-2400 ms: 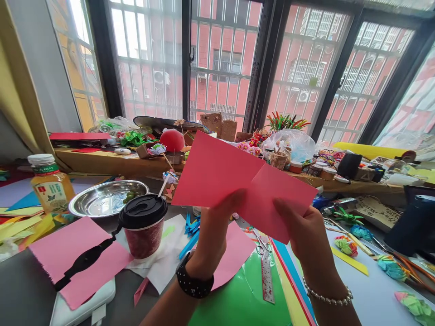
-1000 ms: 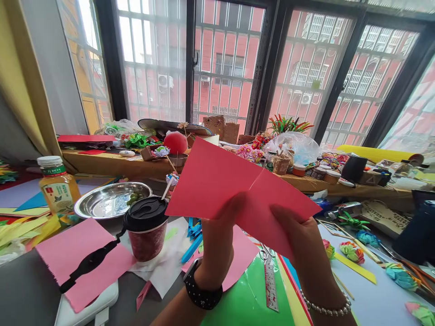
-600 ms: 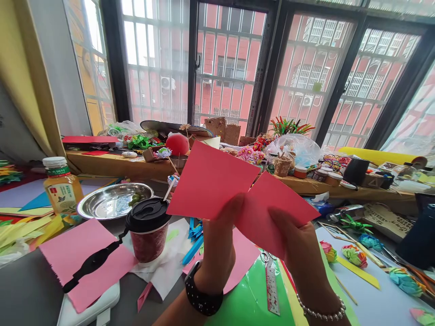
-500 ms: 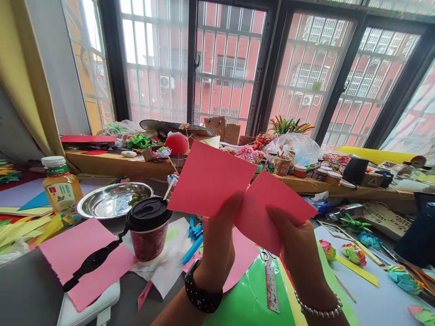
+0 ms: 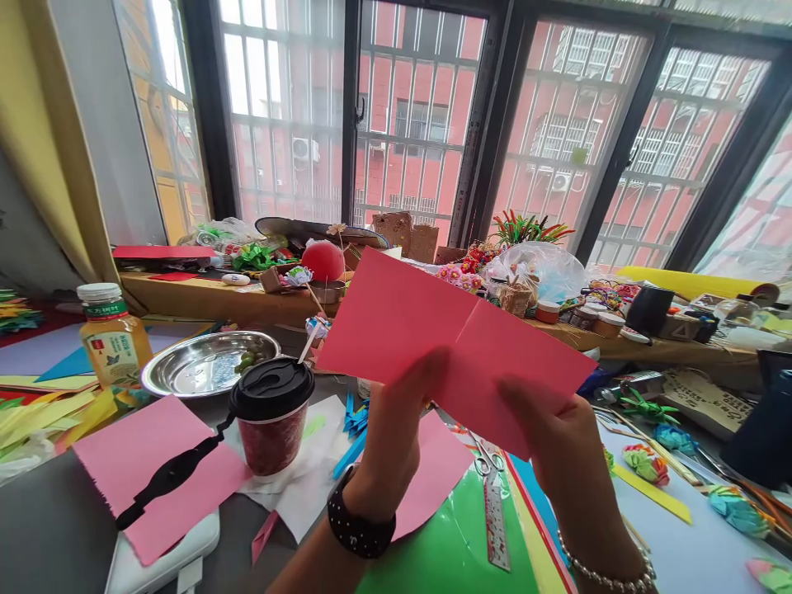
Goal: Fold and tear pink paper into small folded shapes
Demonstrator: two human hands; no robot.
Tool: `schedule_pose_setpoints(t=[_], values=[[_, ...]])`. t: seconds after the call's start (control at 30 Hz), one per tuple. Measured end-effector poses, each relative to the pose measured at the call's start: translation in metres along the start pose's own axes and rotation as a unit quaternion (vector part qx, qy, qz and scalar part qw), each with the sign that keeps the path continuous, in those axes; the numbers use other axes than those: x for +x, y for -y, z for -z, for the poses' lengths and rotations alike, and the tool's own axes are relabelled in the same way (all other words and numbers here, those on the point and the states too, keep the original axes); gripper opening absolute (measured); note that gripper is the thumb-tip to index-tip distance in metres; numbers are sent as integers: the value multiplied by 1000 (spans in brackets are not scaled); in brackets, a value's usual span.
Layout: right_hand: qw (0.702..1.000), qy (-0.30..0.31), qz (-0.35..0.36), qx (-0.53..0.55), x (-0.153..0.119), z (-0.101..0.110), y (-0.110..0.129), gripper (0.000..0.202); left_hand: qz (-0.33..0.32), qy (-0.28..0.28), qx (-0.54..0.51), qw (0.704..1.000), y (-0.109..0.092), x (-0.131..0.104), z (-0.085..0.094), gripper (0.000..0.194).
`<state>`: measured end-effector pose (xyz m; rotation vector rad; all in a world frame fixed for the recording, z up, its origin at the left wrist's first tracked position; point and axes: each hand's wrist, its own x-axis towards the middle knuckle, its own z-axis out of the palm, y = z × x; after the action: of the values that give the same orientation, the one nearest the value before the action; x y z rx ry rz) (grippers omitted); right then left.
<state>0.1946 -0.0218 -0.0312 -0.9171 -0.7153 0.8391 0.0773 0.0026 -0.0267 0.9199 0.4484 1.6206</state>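
Both hands hold pinkish-red paper (image 5: 396, 318) up over the desk. A thin pale line runs down its middle from the top edge; whether the two halves are joined lower down, I cannot tell. My left hand (image 5: 402, 421), with a dark dotted band on the wrist, pinches the left half, thumb in front. My right hand (image 5: 563, 454), wearing a beaded bracelet, grips the lower right part the same way. Below the paper lie a pink sheet (image 5: 433, 470), scissors (image 5: 488, 458), a ruler (image 5: 496, 520) and a glossy green sheet (image 5: 458, 536).
To the left stand a lidded paper cup (image 5: 272, 437), a metal dish (image 5: 186, 367) and a drink bottle (image 5: 115, 338). Another pink sheet (image 5: 167, 462) lies partly on a white device (image 5: 204, 540). Folded paper flowers (image 5: 647, 464) sit at right. Craft items crowd the sill (image 5: 173, 297).
The V-shaped gap at the paper's top has closed into a thin line. The right half has turned and risen slightly, and my right hand has moved a little to the right.
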Motion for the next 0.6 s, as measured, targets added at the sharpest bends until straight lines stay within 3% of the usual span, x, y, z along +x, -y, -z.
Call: schedule_pose_setpoints(t=[0.2,0.4,0.6], values=[[1000,-28,-12,-3,-2,-3,0,27,-16,-23,-11,1000,2,-4,-5,9],[1000,-17,-20,-9,1,-1,-5,30,-8,-33,-19,999,2,-4,-2,10],[999,-20,-10,-36,1,2,2,28,-12,4,57,998,0,5,6,14]])
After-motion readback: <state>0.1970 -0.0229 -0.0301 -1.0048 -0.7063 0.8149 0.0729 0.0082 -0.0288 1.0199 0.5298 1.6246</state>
